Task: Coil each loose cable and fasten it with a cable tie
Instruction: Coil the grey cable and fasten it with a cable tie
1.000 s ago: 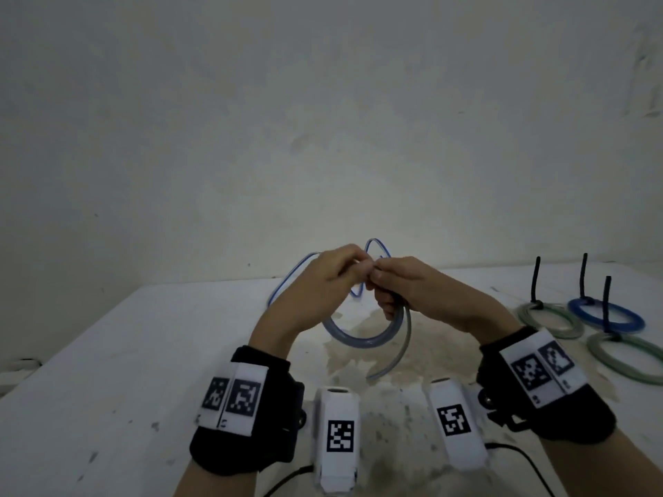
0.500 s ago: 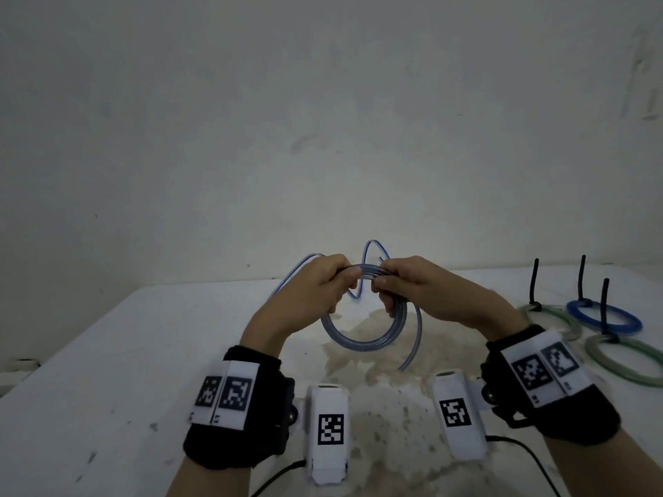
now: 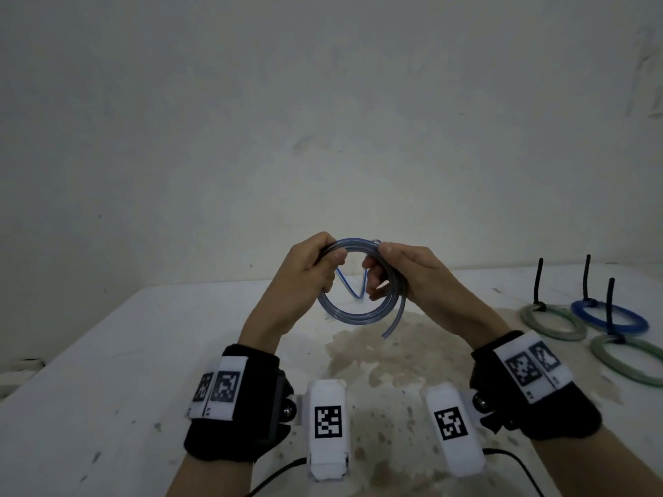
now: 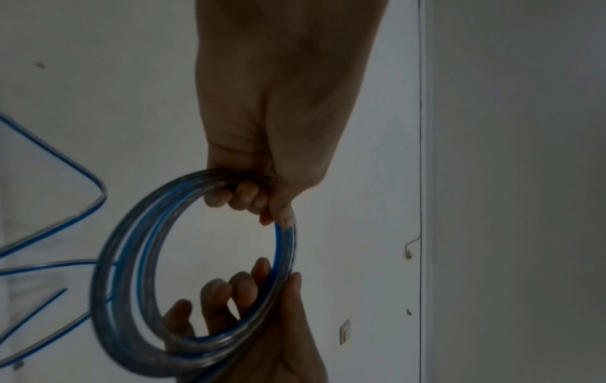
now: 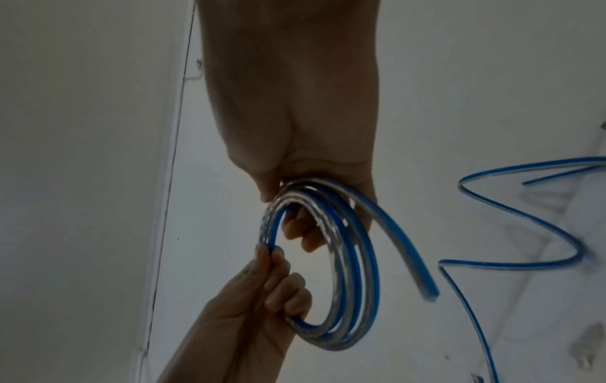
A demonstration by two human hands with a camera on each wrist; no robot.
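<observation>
So a clear cable with a blue stripe (image 3: 360, 312) is being held up in the air over the white table (image 3: 107, 353), already wound into a few loops. The coil is gripped on both sides near its top: the left hand (image 3: 305, 278) is curled around the left part of the ring, with the fingertips (image 4: 242, 197) tucked through the inside of the loops and the thumb pressed on the outside. The right hand (image 3: 405, 278) is wrapped around the right part the same way, fingers (image 5: 298, 228) hooked through the middle and bunched close together, thumb laid on top. Nothing is spread out; both sets of fingers are closed on the strands.

One short cut end of the cable (image 5: 423, 287) is left sticking out loose below the coil on the right side. A longer stretch not yet wound (image 5: 524, 233) is seen trailing in zigzags onto the table behind the hands.

Off to the right on the table, three finished coils are laid close together: two greenish ones (image 3: 552, 322) (image 3: 628, 360) and a blue one (image 3: 608, 317) between them, each cinched with a black cable tie (image 3: 538, 281) whose tail is pointed straight up. A brownish stain (image 3: 376, 360) is spread over the table under the hands. A plain pale wall (image 3: 323, 120) is seen behind it all.
</observation>
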